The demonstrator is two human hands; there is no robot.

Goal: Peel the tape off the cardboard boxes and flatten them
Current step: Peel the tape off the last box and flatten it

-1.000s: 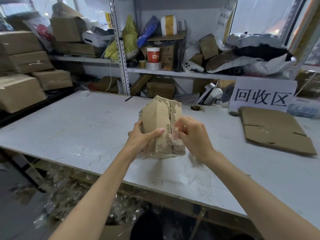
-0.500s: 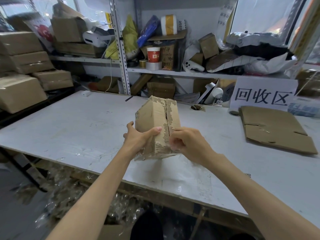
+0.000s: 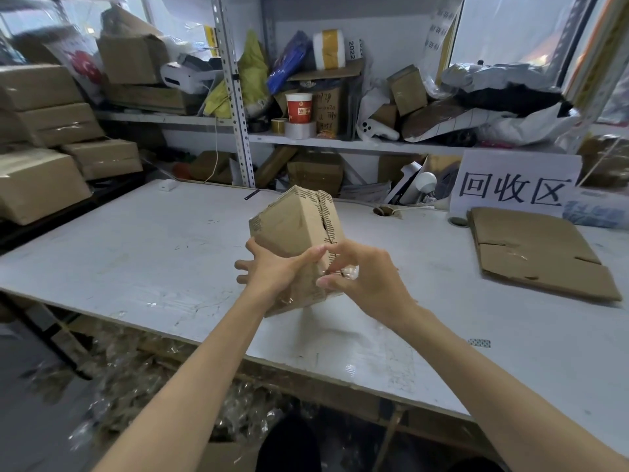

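- Left of the white sign point(image 3: 514, 185) and nearer the camera, the cardboard box point(image 3: 292, 229) is held tilted over the table point(image 3: 136, 253). Can't tell if its lowest corner touches the surface.
- The left hand point(image 3: 272, 270) grips the box low down, with the thumb across the near face. The other fingers are spread apart and poke out round the side facing away from the sign.
- The right hand point(image 3: 367, 277), on the sign side of the box, has its fingers curled in. They pinch a crumpled wad of clear tape point(image 3: 350, 271) right at the box's centre seam.
- Handling guess: it's small and looks empty, so probably very light. The corrugated walls should be stiff enough to brace against but would dent under a hard squeeze, so I'd hold it by the edges and corners. Clear tape is thin and sticky and likes to tear — a slow pull along the seam seems safest.
- Hard to see: how much tape is on the box, since it's transparent. The underside and far face are hidden. The seam looks split near the top, but I'm not sure.
- Just below the sign, a piece of flattened cardboard point(image 3: 531, 253) lies on the table.
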